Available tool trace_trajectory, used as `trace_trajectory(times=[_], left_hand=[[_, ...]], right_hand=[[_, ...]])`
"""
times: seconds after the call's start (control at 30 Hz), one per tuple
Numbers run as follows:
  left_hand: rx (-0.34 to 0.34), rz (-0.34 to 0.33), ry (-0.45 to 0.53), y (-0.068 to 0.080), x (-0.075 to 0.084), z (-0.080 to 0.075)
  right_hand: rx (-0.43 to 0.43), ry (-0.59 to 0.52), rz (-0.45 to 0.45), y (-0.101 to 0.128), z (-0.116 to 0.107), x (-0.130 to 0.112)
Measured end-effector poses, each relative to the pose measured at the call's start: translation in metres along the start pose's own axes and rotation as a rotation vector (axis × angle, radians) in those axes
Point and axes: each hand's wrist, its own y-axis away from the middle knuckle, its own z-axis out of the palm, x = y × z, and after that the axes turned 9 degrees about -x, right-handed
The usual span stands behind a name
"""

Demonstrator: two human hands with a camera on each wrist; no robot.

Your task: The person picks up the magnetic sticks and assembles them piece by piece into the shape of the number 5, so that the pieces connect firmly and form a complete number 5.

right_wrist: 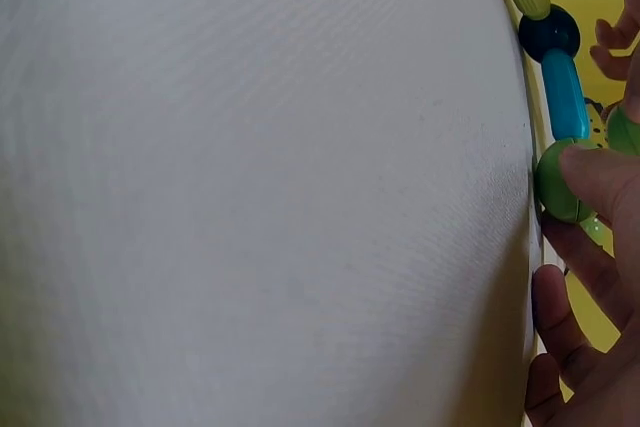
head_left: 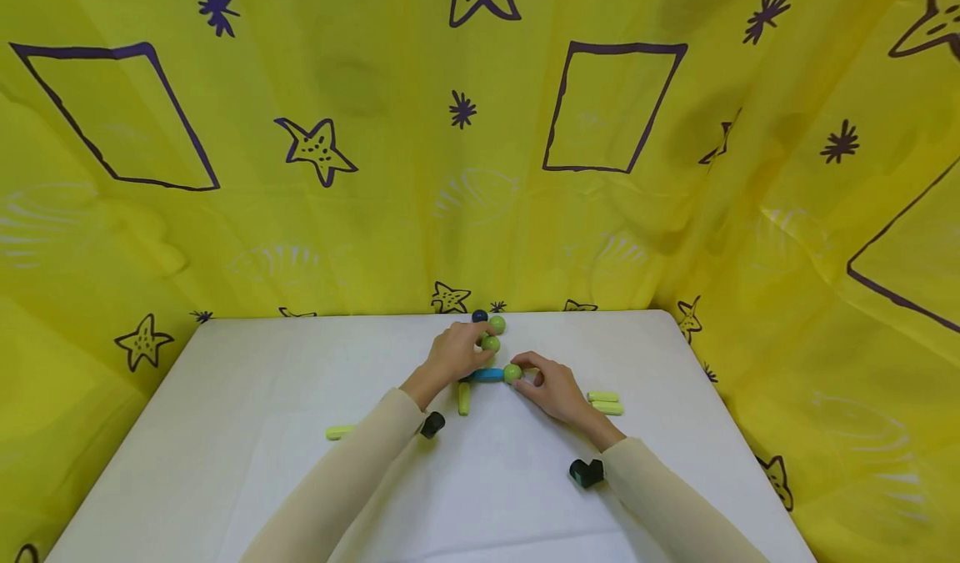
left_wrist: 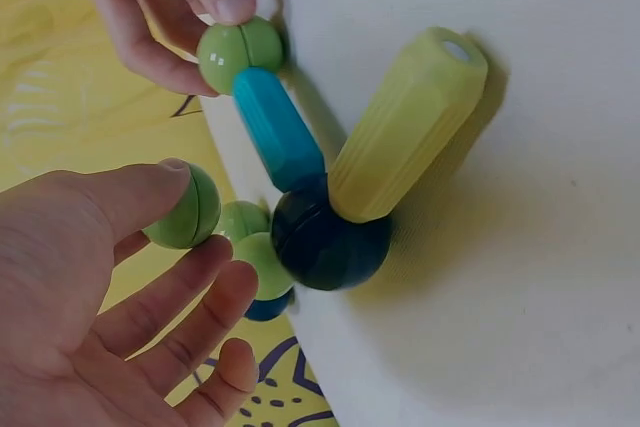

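Two grips, both pinching. Left hand (head_left: 453, 353): green ball (left_wrist: 188, 215) near blue rod (head_left: 489, 374); right hand (head_left: 557, 389): second green ball (head_left: 512, 373), touching that rod's end.

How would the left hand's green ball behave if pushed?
The green ball looks round, so it would probably roll. Its smooth-looking surface may be slightly slippery. Pinched by the left hand, it shows no dent, so it's likely stiff.
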Motion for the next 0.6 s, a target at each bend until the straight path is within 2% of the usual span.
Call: trace_trajectory(times=[0.27,0.6], left_hand=[[0.078,0.093,0.065,0.023,-0.008,-0.009],[0.153,0.107,0.070,0.055,-0.025,-0.011]], right_hand=[[0.006,-0.010,-0.012,-0.001,0.000,0.001],[-0.003,-0.031,-0.017,-0.003,0.000,0.001]])
